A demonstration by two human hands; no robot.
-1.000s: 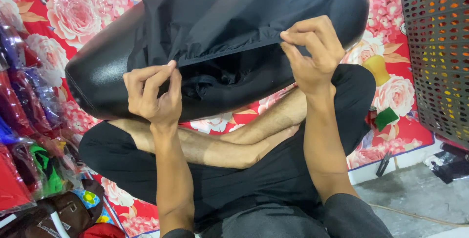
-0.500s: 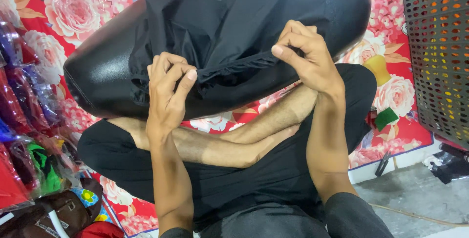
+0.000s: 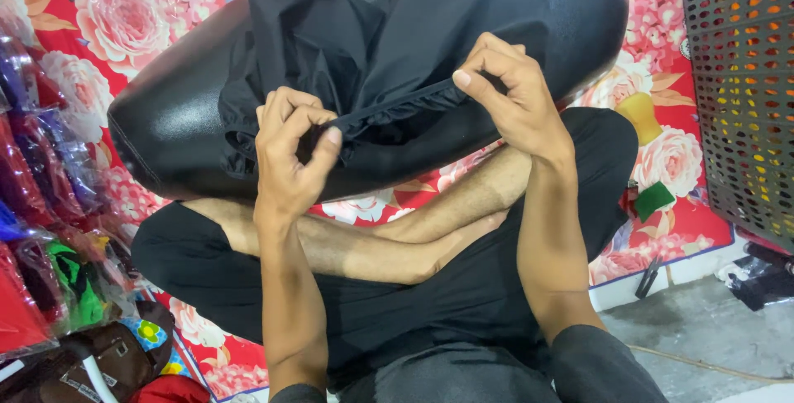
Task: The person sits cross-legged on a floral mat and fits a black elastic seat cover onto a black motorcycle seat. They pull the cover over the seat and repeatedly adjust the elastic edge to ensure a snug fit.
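Observation:
A long glossy black seat [image 3: 165, 134] lies across my crossed legs on a red flowered mat. A black fabric cover [image 3: 331, 39] with a gathered elastic hem is draped over its middle. My left hand [image 3: 289, 155] pinches the hem near the seat's lower edge. My right hand [image 3: 509, 97] grips the same hem further right, and the edge stretches taut between the two hands.
A grey perforated plastic basket [image 3: 740, 97] stands at the right edge. Plastic-wrapped coloured goods [image 3: 41, 204] pile up along the left. A small green piece [image 3: 653, 200] and a yellow bottle [image 3: 638, 113] lie on the red flowered mat [image 3: 107, 14]. Bare grey floor [image 3: 703, 328] lies at bottom right.
Both hands have drawn closer together along the cover's hem, and the hem is now pulled tight between them instead of hanging loose.

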